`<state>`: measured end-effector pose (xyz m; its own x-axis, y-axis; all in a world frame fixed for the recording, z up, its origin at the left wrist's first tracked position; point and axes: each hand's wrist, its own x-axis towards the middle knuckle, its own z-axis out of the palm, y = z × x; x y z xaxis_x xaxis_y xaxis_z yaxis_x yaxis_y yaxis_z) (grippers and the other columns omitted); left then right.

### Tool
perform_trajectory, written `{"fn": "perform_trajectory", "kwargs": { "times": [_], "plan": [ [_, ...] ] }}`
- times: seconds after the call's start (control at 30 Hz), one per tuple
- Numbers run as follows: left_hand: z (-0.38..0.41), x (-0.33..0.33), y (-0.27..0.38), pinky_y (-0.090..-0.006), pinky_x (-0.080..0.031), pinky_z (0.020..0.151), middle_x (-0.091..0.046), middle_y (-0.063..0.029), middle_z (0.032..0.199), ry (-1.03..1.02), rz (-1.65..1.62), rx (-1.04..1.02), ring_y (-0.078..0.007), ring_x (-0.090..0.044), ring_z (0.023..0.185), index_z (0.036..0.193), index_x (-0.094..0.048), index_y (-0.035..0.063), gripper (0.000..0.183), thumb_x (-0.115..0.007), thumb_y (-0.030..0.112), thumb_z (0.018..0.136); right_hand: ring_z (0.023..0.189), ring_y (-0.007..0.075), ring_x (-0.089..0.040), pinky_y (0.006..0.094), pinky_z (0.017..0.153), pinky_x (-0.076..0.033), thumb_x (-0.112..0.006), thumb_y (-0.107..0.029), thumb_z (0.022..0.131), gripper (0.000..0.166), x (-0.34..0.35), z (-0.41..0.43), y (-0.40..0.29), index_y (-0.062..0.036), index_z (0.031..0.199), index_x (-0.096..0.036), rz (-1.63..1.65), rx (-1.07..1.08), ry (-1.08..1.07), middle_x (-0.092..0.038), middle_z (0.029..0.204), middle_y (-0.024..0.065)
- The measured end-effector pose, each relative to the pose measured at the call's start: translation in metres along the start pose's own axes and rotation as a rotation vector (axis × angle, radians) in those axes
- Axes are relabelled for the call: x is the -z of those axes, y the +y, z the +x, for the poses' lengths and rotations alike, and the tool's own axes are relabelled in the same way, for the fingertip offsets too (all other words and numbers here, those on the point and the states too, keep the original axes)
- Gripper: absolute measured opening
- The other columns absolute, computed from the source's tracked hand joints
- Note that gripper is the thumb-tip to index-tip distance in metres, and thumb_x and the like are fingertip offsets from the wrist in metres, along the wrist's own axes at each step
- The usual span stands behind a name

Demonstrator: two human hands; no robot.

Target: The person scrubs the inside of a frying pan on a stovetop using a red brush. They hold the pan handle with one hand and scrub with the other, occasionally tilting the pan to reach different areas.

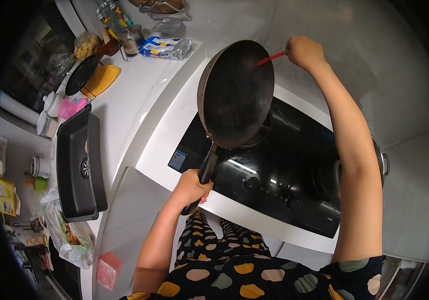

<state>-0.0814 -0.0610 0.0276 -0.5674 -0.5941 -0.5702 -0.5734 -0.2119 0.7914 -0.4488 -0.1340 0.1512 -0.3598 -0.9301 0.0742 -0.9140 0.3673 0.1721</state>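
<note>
My left hand [192, 189] is closed around the black handle of a dark wok [237, 93], which is tilted up on its side above the black glass gas hob [274, 161]. In my right hand [304, 52], raised at the wok's far right side, is a thin red utensil [272, 58]. Its tip reaches over the wok's inner face near the upper right rim; whether it touches the metal I cannot tell. The wok's inside looks dark, with no food visible in it.
A lidded pot [381, 161] stands on the hob's right, partly behind my right arm. Left on the white counter [124, 93] are a black sink basin [74, 168], a yellow board [102, 80], a black pan [82, 75], a blue-and-silver packet [166, 48] and a plastic bag [66, 236].
</note>
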Motion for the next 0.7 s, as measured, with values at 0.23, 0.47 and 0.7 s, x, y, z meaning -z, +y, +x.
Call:
{"fn": "perform_trajectory", "kwargs": {
  "times": [0.23,0.47,0.7],
  "plan": [
    [0.003,-0.002,0.006,-0.0266,-0.045,0.041,-0.053,-0.0073,0.052,-0.015,-0.036,0.02,-0.0135,-0.053,0.042,0.069,-0.053,-0.004,0.012,-0.06,0.002,0.077,0.091,0.0345,-0.063,0.0468,0.074,-0.051,-0.055,-0.013,0.077,0.021,-0.043,-0.001,0.008,-0.0061,0.093,-0.067,-0.034,0.066,0.006,-0.066,0.097,0.0158],
    [0.004,-0.003,0.007,-0.0272,-0.045,0.041,-0.054,-0.0073,0.052,-0.028,-0.005,-0.027,-0.0134,-0.054,0.042,0.069,-0.053,-0.0039,0.012,-0.06,0.002,0.077,0.09,0.0344,-0.063,0.0458,0.07,-0.051,-0.055,-0.012,0.077,0.019,-0.057,0.0,0.013,-0.0079,0.09,-0.068,-0.018,0.034,0.007,-0.066,0.095,0.0168],
    [-0.003,0.0,-0.001,-0.0274,-0.045,0.041,-0.054,-0.0074,0.053,0.015,0.023,0.0,-0.0137,-0.054,0.043,0.069,-0.053,-0.0039,0.012,-0.059,0.002,0.077,0.088,0.0345,-0.064,0.0463,0.072,-0.051,-0.057,-0.012,0.078,0.017,0.001,0.004,-0.005,-0.0059,0.09,-0.067,0.022,0.055,0.062,-0.066,0.093,0.0165]
  ]
}}
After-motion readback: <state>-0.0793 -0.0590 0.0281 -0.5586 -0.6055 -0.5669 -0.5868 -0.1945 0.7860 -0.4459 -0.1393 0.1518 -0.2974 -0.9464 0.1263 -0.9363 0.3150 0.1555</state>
